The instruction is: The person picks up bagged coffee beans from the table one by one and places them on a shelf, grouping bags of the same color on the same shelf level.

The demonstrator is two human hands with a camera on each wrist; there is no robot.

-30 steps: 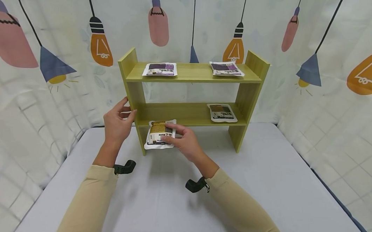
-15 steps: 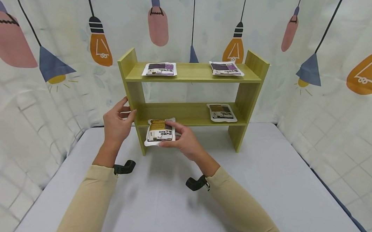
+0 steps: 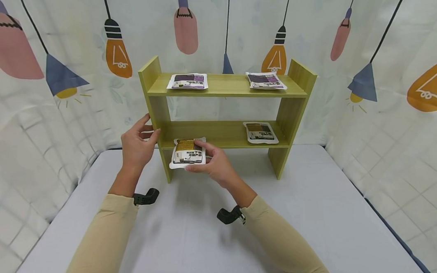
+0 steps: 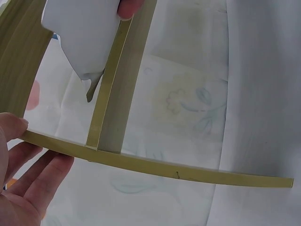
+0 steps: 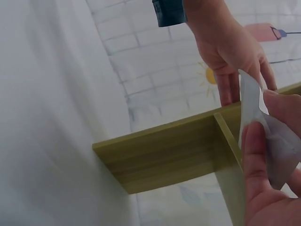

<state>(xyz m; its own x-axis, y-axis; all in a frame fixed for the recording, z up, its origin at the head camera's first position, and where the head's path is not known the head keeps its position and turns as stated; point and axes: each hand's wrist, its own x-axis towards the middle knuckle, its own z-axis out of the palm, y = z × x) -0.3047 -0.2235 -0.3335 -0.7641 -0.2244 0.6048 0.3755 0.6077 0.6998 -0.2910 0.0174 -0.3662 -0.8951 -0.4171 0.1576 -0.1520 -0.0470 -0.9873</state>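
Observation:
A light-green wooden two-tier shelf (image 3: pixel 227 134) stands at the back of the table. My left hand (image 3: pixel 139 144) holds the shelf's left side panel, thumb at the front edge and fingers (image 4: pixel 51 174) along the outer face. My right hand (image 3: pixel 217 163) pinches a white packet (image 3: pixel 188 156) with a brown-gold top and dark print, thumb below and fingers above its right side. The packet is tilted, in front of the lower board's left end. In the right wrist view the packet's plain underside (image 5: pixel 277 141) shows between thumb and fingers. Whether it touches the board I cannot tell.
Another brown-topped packet (image 3: pixel 261 133) lies at the lower board's right end. On the upper board are a purple-and-white packet (image 3: pixel 188 82) at left and more purple packets (image 3: pixel 266 81) at right, seemingly stacked. A white cloth (image 3: pixel 195 253) covers the table; a printed curtain hangs behind.
My right hand has raised the packet slightly toward the lower board, and its thumb has slid from the packet's face to the lower edge. The left hand stays in place.

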